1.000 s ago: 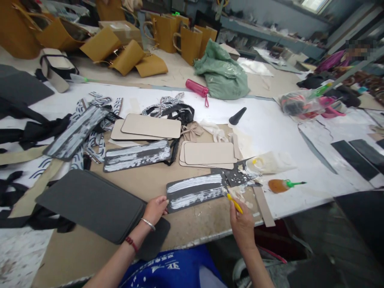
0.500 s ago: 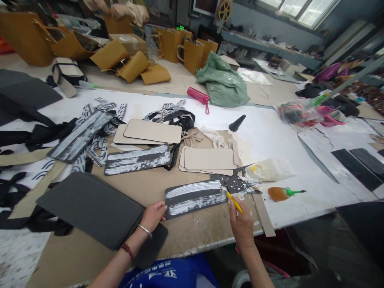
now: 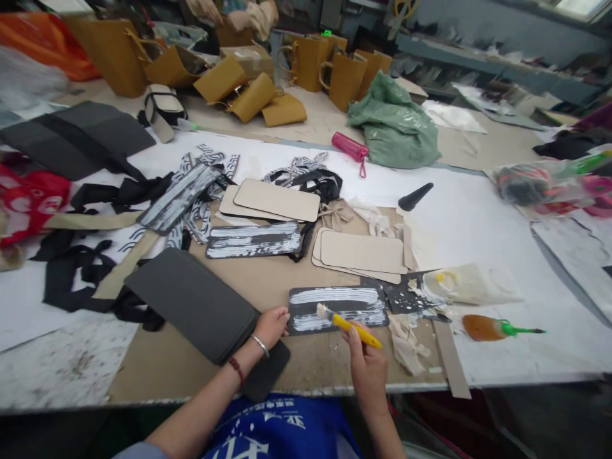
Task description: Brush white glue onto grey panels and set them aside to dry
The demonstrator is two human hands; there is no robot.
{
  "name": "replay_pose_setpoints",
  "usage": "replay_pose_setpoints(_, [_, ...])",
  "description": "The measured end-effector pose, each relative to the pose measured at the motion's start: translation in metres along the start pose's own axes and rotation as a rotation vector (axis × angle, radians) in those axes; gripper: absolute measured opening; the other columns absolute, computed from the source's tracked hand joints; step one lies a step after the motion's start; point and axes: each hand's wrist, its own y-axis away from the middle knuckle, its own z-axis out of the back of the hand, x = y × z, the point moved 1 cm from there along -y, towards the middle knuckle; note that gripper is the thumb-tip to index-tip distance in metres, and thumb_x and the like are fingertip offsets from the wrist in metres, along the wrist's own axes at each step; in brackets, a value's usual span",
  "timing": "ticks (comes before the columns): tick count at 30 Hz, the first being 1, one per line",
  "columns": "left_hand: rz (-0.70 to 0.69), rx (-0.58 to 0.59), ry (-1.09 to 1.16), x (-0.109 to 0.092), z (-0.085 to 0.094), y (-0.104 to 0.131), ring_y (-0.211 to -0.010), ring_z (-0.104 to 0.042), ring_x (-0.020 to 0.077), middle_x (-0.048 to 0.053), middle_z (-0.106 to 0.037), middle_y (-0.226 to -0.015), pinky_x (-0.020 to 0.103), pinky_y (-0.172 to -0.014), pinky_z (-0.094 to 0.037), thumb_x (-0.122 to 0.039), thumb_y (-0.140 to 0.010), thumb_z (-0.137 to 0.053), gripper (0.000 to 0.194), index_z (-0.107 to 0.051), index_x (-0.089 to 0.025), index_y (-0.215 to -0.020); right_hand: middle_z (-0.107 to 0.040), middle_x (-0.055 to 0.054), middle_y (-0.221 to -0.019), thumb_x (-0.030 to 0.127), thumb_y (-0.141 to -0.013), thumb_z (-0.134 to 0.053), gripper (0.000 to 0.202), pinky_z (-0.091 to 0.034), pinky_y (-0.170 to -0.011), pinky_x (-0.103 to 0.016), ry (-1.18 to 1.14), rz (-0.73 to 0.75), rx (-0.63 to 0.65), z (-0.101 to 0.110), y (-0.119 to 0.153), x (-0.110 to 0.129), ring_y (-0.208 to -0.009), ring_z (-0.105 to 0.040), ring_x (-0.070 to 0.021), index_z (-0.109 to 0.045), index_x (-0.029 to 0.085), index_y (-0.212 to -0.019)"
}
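My left hand (image 3: pixel 271 325) pinches the left edge of a dark grey rounded panel (image 3: pixel 302 307) that lies flat on brown board and carries streaks of white paste. In my right hand (image 3: pixel 368 366) is a yellow-handled brush (image 3: pixel 356 328), its pale bristles over the middle of that panel. Left of my left hand lies a stack of plain dark panels (image 3: pixel 191 306). Behind, another white-streaked panel (image 3: pixel 253 240) and beige panels (image 3: pixel 363 250) rest on the board. A paste-spattered dark scrap (image 3: pixel 401 296) sits to the right.
A bottle of amber liquid (image 3: pixel 480 327) with a green nozzle lies at the right, near a translucent bag (image 3: pixel 471 284). Black straps (image 3: pixel 71 274) tangle at the left. Farther back are a green sack (image 3: pixel 394 127), brown bags (image 3: pixel 306 64) and another person's hands (image 3: pixel 241 19).
The brush in my right hand has moved left from the panel's right end to its middle. My left hand still grips the left edge. The camera view has turned leftward.
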Motion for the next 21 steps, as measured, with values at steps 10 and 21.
replay_pose_setpoints(10, [-0.039,0.023,-0.007,0.002,0.0,0.001,-0.04,-0.049,0.0086,-0.006,-0.046,-0.046,0.019,-0.044,-0.039,-0.016,-0.073,-0.044,0.014,-0.05,-0.017,-0.06,-0.066,-0.011,-0.093,0.046,-0.079,-0.049,0.036,-0.05,-0.081,-0.04,0.002,0.066,0.071,-0.044,0.002,0.01,-0.087,-0.062,-0.0243,-0.063,0.016,-0.092])
replay_pose_setpoints(21, [-0.084,0.033,-0.014,0.01,-0.001,-0.003,-0.043,-0.05,0.0105,-0.005,-0.046,-0.047,0.021,-0.045,-0.041,-0.025,-0.068,-0.043,0.013,-0.048,-0.018,-0.057,-0.067,-0.013,-0.091,0.057,-0.076,-0.046,0.051,-0.049,-0.082,-0.041,0.16,-0.014,-0.043,-0.011,0.009,-0.009,-0.089,-0.062,-0.0276,-0.064,0.013,-0.093])
